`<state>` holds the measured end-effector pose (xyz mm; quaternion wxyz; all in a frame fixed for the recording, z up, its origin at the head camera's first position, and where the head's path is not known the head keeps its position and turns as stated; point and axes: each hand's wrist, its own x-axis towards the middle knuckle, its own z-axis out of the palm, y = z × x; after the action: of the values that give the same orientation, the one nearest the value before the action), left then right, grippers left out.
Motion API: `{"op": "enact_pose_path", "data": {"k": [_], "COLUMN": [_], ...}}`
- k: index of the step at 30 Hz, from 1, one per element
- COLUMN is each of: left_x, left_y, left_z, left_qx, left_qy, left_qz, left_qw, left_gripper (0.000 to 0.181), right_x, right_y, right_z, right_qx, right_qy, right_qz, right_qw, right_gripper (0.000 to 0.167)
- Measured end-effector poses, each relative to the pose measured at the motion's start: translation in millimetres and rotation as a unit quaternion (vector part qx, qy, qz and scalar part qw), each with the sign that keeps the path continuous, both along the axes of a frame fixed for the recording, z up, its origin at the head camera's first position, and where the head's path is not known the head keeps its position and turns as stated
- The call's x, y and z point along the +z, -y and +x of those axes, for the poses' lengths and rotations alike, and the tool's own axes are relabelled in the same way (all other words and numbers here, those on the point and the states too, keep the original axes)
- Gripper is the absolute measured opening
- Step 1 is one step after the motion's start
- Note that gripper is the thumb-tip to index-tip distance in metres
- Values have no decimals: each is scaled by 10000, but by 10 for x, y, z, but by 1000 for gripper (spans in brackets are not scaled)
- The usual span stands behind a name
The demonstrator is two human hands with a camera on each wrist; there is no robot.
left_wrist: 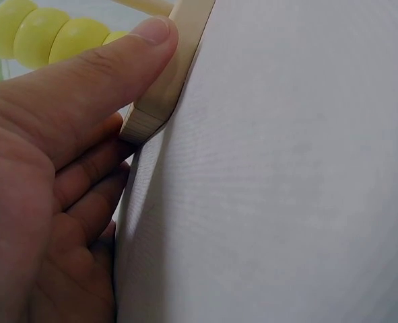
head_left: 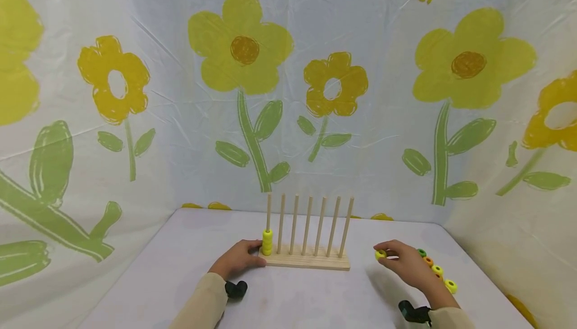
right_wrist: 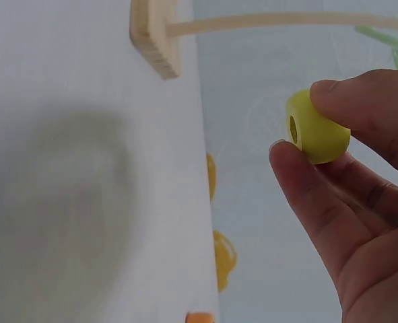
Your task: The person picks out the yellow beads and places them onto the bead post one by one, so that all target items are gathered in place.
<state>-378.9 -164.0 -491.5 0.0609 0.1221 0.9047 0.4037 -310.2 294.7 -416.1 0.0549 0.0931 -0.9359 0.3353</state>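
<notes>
A wooden base (head_left: pixel 306 261) bears several upright pegs; the leftmost peg carries a stack of several yellow beads (head_left: pixel 267 243). The left hand (head_left: pixel 239 259) grips the base's left end, and in the left wrist view its thumb lies on the base (left_wrist: pixel 178 60) beside the yellow beads (left_wrist: pixel 40 37). Right of the rack, the right hand (head_left: pixel 405 264) holds a yellow bead (head_left: pixel 380 254) above the table. In the right wrist view the right hand (right_wrist: pixel 360 202) pinches that yellow bead (right_wrist: pixel 320 131) between thumb and fingers, its hole facing left.
Loose beads lie at the table's right side, partly behind the right hand: a green bead (head_left: pixel 421 252), an orange bead (head_left: pixel 428 261) and yellow beads (head_left: pixel 451 286) among them. A flower-printed cloth (head_left: pixel 378 169) hangs behind the white table (head_left: pixel 288 299).
</notes>
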Motion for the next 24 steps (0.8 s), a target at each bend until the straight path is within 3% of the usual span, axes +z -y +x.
{"op": "enact_pose_path", "data": {"k": [9, 18, 24], "left_x": [-2, 3, -11], "left_y": [-4, -13, -5], "left_z": [20, 33, -5], "left_qx": [10, 53, -158], "left_qy": [-31, 13, -97], "left_qz": [11, 16, 53], "left_qw": [10000, 10000, 9998], "left_gripper": [79, 79, 78], "right_x": [100, 251, 343], "right_y": [136, 299, 388], "right_z": [2, 49, 53], "right_qx": [511, 843, 1098], "right_qy": [-563, -759, -968], "right_qz": [-13, -181, -294], "right_qw": [9971, 9934, 9888], "right_gripper": [20, 18, 20]}}
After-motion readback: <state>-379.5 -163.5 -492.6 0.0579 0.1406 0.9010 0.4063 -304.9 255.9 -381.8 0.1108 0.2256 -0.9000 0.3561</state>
